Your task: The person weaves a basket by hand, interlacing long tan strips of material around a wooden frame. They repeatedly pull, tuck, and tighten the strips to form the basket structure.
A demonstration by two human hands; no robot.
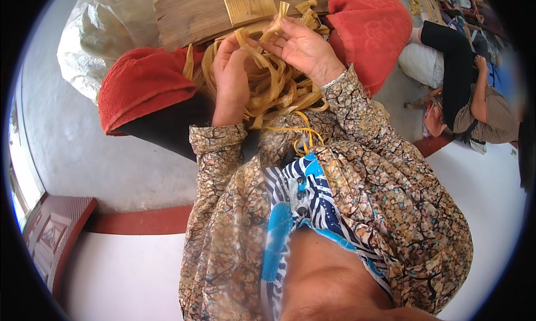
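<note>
A loose heap of tan, flat dried plant strips (285,89) lies in my lap between my knees. My left hand (231,75) is at the heap's left side, fingers closed around a strip whose end pokes up past the fingertips. To its right, my right hand (308,48) pinches a strip between thumb and fingers, with the short end standing up. The two hands are close together, just above the heap. Whether both hold the same strip is hidden among the overlapping strips.
Red cloths (146,89) cover both my knees. Beyond the heap is a wooden board (192,16) with a lighter piece across it. A whitish plastic sack (103,33) stands at the far left. Another person (483,111) sits at the right. A carved wooden door (58,231) is at lower left.
</note>
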